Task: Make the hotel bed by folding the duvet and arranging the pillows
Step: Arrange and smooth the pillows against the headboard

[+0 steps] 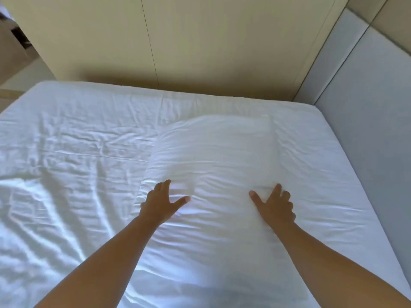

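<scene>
A white pillow (213, 156) lies lengthwise on the right half of the bed (66, 134), which is covered by a wrinkled white sheet. My left hand (160, 202) rests on the pillow's left side, thumb spread out and fingers curled over its edge. On the pillow's right side my right hand (274, 205) presses in the same way, thumb apart and fingers bent into the fabric. Both arms reach forward from the bottom of the view. No duvet is visible.
A beige panelled wall (189, 47) stands behind the far edge of the bed. A grey padded headboard (367, 103) runs along the right side. At the far left there is a strip of floor and a piece of brown furniture (11, 47).
</scene>
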`<state>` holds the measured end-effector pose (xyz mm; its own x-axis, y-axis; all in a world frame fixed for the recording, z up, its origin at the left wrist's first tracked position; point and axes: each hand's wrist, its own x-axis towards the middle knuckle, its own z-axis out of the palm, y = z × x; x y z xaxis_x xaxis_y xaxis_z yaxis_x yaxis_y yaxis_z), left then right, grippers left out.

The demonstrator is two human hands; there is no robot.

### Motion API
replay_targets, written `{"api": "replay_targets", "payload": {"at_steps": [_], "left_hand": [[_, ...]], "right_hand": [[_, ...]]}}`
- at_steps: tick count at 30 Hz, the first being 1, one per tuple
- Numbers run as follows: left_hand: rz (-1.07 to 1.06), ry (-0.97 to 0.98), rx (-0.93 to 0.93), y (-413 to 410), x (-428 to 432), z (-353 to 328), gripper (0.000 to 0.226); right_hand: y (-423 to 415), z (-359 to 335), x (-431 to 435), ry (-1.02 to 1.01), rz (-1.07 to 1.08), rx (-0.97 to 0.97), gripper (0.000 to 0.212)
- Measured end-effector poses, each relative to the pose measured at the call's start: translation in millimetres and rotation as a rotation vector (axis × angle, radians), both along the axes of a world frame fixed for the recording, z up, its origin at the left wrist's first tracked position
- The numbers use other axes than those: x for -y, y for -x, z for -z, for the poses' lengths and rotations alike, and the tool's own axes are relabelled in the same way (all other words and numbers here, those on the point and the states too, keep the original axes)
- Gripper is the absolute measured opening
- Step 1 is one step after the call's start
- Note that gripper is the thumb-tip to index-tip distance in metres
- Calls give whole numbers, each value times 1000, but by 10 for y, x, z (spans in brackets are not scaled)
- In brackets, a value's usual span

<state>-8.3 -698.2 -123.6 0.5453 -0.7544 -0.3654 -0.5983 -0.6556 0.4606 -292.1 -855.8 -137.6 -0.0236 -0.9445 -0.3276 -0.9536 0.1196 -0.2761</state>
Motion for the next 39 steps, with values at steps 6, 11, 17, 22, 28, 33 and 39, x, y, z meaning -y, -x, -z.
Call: {"api": "replay_targets", "payload": {"at_steps": [6,11,17,22,28,33,39], "left_hand": [[-266,30,77,-223,329,733,110],[-427,90,-34,-493,340,963,113],[-567,24,-228,-721,233,968,122],[-603,119,-202,-376,266,633,110],[-597,267,-262,206,393,117,105],[-564,291,-373,962,729,-20,113],[-528,326,-469,2144,1457,85,79]], "right_hand": [[16,891,290,-20,140,210,119],[272,1126,403,-48,185,441,118],[423,1160,596,-283,327,506,120],[596,890,551,-290,344,575,113],[1132,383,531,-193,374,709,85],[1952,-72,844,-132,401,690,104],[3216,-328,1381,22,424,595,104]]}}
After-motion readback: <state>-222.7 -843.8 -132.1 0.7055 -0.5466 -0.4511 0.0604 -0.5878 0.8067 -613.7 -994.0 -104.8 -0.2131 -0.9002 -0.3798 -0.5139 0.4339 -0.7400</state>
